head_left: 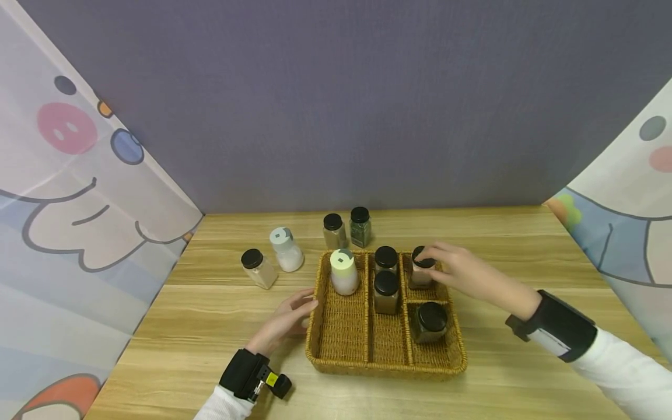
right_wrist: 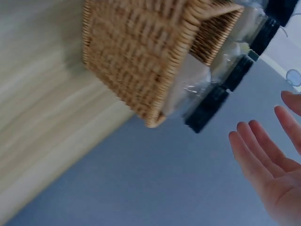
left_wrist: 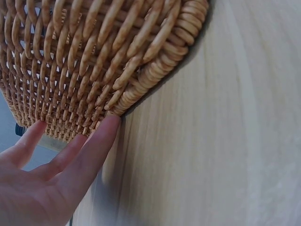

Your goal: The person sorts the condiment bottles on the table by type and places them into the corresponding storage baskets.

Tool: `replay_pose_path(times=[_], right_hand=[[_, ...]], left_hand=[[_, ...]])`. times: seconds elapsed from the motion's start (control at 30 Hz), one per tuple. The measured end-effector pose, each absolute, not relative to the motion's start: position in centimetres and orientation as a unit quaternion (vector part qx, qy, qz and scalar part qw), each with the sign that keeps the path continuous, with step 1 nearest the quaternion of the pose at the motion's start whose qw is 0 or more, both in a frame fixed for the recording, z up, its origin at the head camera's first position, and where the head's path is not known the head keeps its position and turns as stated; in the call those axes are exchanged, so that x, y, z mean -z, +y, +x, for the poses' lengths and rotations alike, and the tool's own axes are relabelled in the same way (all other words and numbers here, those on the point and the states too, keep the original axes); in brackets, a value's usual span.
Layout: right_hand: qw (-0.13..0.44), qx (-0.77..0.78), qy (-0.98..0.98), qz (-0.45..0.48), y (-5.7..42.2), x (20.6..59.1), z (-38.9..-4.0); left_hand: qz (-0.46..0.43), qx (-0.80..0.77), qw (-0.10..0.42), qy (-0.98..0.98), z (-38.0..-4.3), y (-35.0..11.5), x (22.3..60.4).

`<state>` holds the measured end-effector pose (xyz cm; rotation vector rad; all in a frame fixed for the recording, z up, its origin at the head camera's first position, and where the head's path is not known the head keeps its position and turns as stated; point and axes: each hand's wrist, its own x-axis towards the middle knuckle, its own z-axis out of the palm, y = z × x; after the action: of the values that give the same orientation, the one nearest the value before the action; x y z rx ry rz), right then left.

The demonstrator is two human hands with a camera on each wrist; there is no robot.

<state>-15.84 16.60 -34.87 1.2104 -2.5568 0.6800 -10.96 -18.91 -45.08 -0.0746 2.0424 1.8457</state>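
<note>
A woven wicker basket with several compartments stands on the table. My left hand rests its fingertips against the basket's left wall; in the left wrist view the fingers touch the weave, fairly straight. By a black-lidded spice jar in the back right compartment is my right hand. In the right wrist view that hand is spread and apart from the jars. A dark-lidded jar sits in the front right compartment, two jars in the middle one, and a white-capped shaker in the left one.
Outside the basket stand a black-lidded jar of pale powder and a white-capped shaker at left. Behind it are a brown spice jar and a green herb jar. A grey-blue partition rises at the table's far edge.
</note>
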Motion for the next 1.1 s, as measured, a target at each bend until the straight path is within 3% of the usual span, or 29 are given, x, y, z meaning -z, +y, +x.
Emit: replay_pose_path(times=[0.2,0.5,0.8,1.1], right_hand=[[0.126,-0.274,-0.880,0.366,17.6,36.2,-15.5],[0.064,-0.385,-0.880,0.270,18.5,37.7,-14.7],[0.040,-0.448,-0.867,0.213,19.2,39.1,-14.0],[-0.064,-0.492,-0.857,0.139,19.4,40.0,-13.1]], left_hand=[[-0.030,-0.655,0.192,0.730,-10.9,-18.9,45.1],[-0.022,-0.655,0.192,0.731,-11.0,-19.0,45.4],[-0.006,-0.647,0.192,0.738,-11.0,-19.1,45.5],[-0.022,-0.660,0.198,0.724,-11.1,-19.0,45.2]])
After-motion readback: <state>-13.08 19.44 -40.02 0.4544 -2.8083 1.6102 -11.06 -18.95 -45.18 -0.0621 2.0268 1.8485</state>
